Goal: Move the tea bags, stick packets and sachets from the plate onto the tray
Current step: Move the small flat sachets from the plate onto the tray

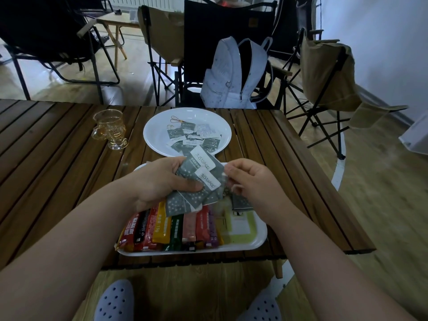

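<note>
Head view is showing you gripping a loose fan of grey sachets (201, 181) in your left hand (159, 181), thumb pressing across them, while your right hand (251, 179) is pinching the fan's right edge, both above the tray (260, 239) by the table's (58, 170) near edge. More sachets are lying on the plate (155, 135) toward the far edge. The fan is looking slack, so one could be sliding out onto the stick packets (171, 228) or past the rim. Room is lying open at the tray's near right corner.

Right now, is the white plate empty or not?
Not empty: several grey and white sachets lie in the white plate.
</note>
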